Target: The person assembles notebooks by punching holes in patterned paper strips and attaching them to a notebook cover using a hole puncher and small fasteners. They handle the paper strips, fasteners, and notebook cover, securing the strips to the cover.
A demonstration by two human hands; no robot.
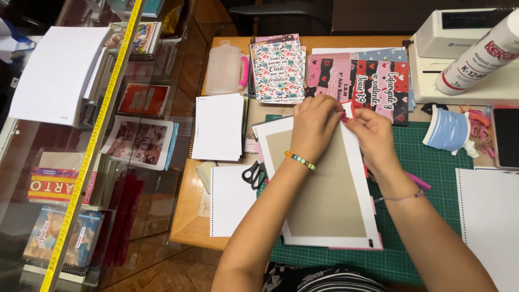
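Left hand [314, 123] and right hand [373, 135] pinch the white wrap over the grey cover board's [324, 184] far edge (near edge already folded, looks like); side flaps seemingly left.

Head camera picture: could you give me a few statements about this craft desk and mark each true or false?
1. Both hands, left hand and right hand, pinch the top edge of the brown board. True.
2. The scissors are in the right hand. False: they lie on the desk, left of the board.
3. A green cutting mat lies under the board. True.
4. The left wrist is bare. False: it wears a beaded bracelet.
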